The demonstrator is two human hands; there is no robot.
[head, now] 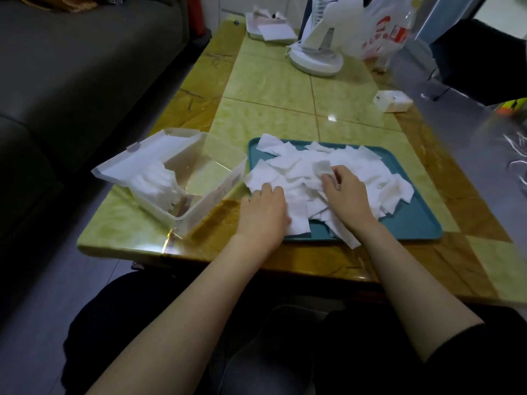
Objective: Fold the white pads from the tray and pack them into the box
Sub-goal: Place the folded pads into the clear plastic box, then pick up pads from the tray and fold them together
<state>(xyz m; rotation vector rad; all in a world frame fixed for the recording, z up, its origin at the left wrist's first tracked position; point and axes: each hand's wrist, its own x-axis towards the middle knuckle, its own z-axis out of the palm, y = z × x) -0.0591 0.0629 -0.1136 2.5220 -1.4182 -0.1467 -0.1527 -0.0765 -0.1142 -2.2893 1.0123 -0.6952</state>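
- We are laying our left hand (263, 212) palm down on the near left corner of the pile of white pads (288, 169), with the fingers stretched out flat and close together and gripping nothing.
- We are curling the fingers of our right hand (343, 192) and pinching a single pad (322, 166) at its fingertips, just right of the left hand.
- The white pads are lying loose and overlapping under both hands, filling most of the teal tray (413, 220); a few are hanging over the tray's near rim between our wrists.
- The tray is sitting on the yellow-green tiled surface (285, 92), with bare teal showing right of the right hand.
- The clear plastic box (211, 192) is standing just left of the left hand, touching or nearly touching the tray's left edge, with its lid (134, 161) hanging open on the far left side.
- A stack of folded pads (155, 181) is leaning in the box's left end.
- Well beyond both hands, a white fan base (315, 62) and a printed plastic bag (382, 32) are standing at the far end of the surface, and a small white packet (393, 101) is lying beyond the right hand.
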